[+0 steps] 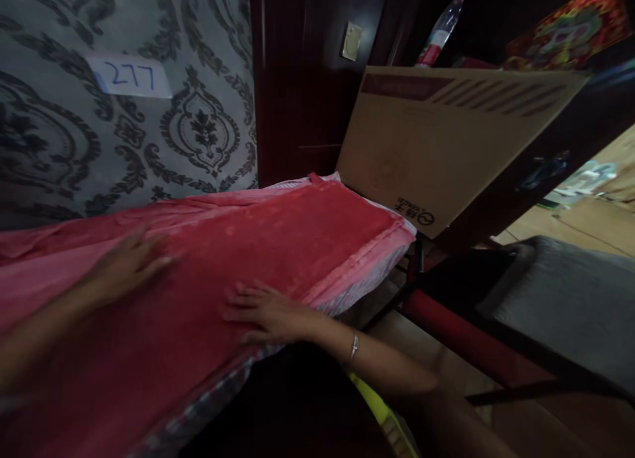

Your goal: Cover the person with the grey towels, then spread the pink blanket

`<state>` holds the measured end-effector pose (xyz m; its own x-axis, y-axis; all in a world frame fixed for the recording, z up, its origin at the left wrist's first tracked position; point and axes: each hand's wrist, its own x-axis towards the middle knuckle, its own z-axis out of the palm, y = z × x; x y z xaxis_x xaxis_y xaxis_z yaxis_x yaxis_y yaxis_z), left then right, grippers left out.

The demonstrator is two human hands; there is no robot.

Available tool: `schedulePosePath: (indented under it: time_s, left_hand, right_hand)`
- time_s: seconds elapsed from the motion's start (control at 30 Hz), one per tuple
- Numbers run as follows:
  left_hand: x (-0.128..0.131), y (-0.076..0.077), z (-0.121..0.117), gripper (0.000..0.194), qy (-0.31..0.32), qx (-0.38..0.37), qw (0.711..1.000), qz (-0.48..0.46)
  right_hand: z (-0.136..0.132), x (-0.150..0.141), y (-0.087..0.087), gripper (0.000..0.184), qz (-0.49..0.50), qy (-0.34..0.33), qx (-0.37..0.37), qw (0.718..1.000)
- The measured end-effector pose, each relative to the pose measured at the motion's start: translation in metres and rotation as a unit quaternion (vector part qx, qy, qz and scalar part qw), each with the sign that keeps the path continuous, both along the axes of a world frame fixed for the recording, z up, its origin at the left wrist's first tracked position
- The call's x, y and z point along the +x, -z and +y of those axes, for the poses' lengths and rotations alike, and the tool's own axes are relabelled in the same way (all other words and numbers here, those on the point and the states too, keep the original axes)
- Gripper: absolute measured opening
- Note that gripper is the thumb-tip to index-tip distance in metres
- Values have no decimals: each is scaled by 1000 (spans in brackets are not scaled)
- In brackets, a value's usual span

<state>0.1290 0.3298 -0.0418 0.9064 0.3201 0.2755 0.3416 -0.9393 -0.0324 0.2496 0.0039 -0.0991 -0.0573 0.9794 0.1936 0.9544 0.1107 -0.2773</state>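
A red plush blanket (pixel 278 239) lies spread over a bed, with a paler pink edge along its right side. My left hand (pixel 129 263) rests flat on the blanket towards the wall, fingers stretched out. My right hand (pixel 265 310) lies flat near the blanket's right edge, fingers spread; a thin bracelet sits on its wrist. Neither hand holds anything.
Patterned grey wallpaper (pixel 198 114) with a paper label reading 277 (pixel 129 76) stands behind the bed. A large cardboard box (pixel 436 140) leans at the bed's far end, a plastic bottle (pixel 441 28) above it. A grey cushioned seat (pixel 570 299) is at the right.
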Motion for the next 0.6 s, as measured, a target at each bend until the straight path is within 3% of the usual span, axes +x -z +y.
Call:
schedulePosePath:
  time_s: [0.07, 0.17, 0.3, 0.43, 0.6]
  left_hand:
    - [35, 9, -33, 61, 41, -47, 997, 38]
    - [73, 27, -87, 67, 95, -79, 991, 42]
    - [85, 58, -136, 62, 131, -60, 988, 46]
    - [77, 73, -144, 59, 156, -38, 986, 41]
    - [72, 69, -141, 61, 206, -50, 975, 67]
  right_hand:
    - [-17, 23, -2, 45, 24, 14, 25, 999]
    - [-57, 70, -2, 41, 31, 144, 74, 986]
    - [-115, 127, 11, 51, -15, 310, 79, 947]
    - [-149, 148, 42, 52, -48, 354, 41, 933]
    - [-158, 142, 70, 50, -44, 364, 113, 924]
